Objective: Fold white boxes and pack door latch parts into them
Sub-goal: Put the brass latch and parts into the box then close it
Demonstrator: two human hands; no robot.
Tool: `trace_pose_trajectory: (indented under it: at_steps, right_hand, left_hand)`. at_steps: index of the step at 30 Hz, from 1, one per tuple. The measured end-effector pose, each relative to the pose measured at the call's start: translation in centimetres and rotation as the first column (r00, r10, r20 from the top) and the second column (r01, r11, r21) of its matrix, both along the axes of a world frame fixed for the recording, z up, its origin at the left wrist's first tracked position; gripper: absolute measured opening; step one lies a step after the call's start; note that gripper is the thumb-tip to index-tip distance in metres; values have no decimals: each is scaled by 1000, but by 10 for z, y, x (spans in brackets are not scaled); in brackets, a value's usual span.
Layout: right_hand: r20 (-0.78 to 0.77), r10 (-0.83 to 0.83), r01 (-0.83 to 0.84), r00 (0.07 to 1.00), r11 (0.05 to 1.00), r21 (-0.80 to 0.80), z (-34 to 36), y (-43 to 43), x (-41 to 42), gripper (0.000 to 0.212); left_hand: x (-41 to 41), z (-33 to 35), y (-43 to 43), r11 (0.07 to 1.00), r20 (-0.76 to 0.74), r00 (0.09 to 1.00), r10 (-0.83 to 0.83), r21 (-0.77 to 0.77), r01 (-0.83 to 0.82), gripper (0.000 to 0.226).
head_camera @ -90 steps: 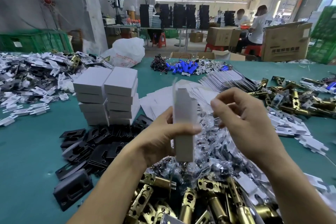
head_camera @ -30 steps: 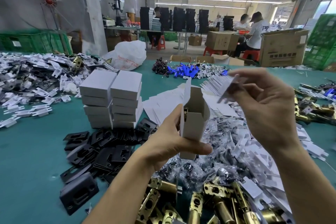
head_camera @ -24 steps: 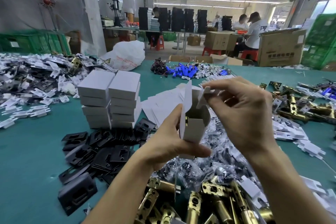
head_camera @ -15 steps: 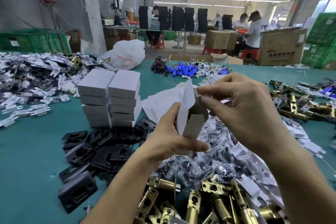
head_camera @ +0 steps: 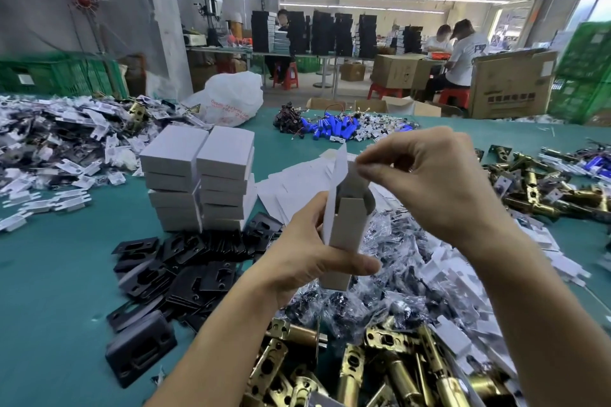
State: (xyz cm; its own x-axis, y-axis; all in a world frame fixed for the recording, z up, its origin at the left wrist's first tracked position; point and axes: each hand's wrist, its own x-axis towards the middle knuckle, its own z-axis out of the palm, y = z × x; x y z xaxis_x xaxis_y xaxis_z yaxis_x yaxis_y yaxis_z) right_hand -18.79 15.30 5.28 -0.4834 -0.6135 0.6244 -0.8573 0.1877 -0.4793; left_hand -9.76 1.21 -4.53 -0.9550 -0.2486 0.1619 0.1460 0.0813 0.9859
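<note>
A narrow white box (head_camera: pixel 344 238) stands upright in my left hand (head_camera: pixel 307 258), thumb across its front and fingers behind. Its top is open, with the long lid flap (head_camera: pixel 337 182) sticking up. My right hand (head_camera: pixel 426 185) is at the box mouth, thumb and forefinger pinching a small top flap. Brass door latches (head_camera: pixel 380 370) lie heaped below my hands. Small clear bags of parts (head_camera: pixel 390 274) are piled under the box. What is inside the box cannot be seen.
Two stacks of closed white boxes (head_camera: pixel 198 175) stand at left on the green table (head_camera: pixel 49 307). Black strike plates (head_camera: pixel 185 268) lie before them. Flat box blanks (head_camera: pixel 294 185) are behind my hands, more brass latches (head_camera: pixel 545 188) at right, blue parts (head_camera: pixel 330 129) farther back.
My right hand came down from above to the box mouth and took hold of a top flap. My left hand keeps the box upright in the same place.
</note>
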Motion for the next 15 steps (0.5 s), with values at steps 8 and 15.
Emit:
trace_pose_trajectory:
  at_steps: [8, 15]
  right_hand:
    - [-33, 2, 6, 999, 975, 222, -1, -13, -7, 13]
    - [-69, 9, 9, 998, 968, 251, 6, -12, -11, 11]
  left_hand:
    - [0, -2, -1, 999, 96, 995, -27, 42, 23, 72]
    - [-1, -1, 0, 983, 141, 990, 6, 181, -32, 74]
